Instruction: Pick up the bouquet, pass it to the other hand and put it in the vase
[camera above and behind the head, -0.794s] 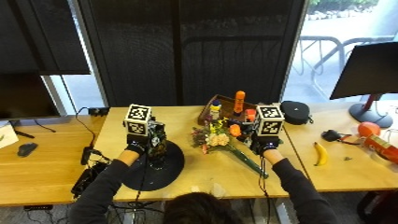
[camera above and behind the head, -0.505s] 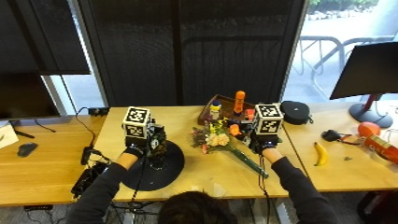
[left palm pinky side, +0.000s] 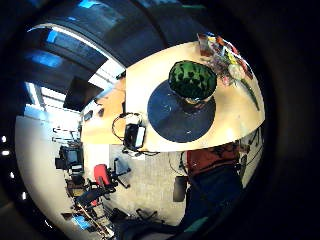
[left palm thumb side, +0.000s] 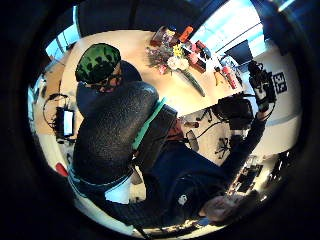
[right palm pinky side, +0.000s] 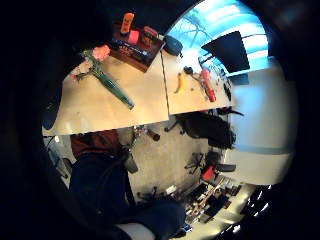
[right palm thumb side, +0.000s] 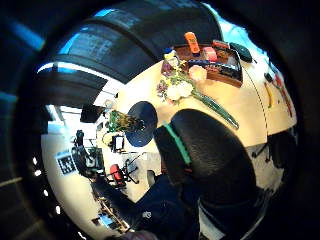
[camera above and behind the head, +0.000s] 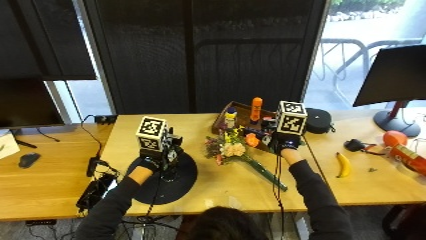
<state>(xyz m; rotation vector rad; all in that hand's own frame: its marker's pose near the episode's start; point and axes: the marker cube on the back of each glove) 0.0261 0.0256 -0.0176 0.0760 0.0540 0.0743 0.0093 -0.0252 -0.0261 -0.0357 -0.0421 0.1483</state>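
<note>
The bouquet (camera above and behind the head: 231, 149) of pink, white and yellow flowers lies on the table, its green stem (camera above and behind the head: 266, 175) pointing toward the front edge. My right hand (camera above and behind the head: 287, 143) hovers just right of the flower heads, open and holding nothing; its thumb (right palm thumb side: 210, 150) shows in the palm view above the bouquet (right palm thumb side: 184, 89). My left hand (camera above and behind the head: 157, 159) hovers open over the black round mat (camera above and behind the head: 180, 187). Under it stands the green vase (left palm pinky side: 192, 80), mostly hidden in the outside view.
A dark tray (camera above and behind the head: 239, 122) with an orange bottle (camera above and behind the head: 255, 109) and other small items sits behind the bouquet. A banana (camera above and behind the head: 343, 165) lies to the right, beside a black pouch (camera above and behind the head: 318, 120). Cables and a black box (camera above and behind the head: 93, 192) lie at the left.
Both hands have only shifted slightly above the table. The bouquet and the vase have not moved.
</note>
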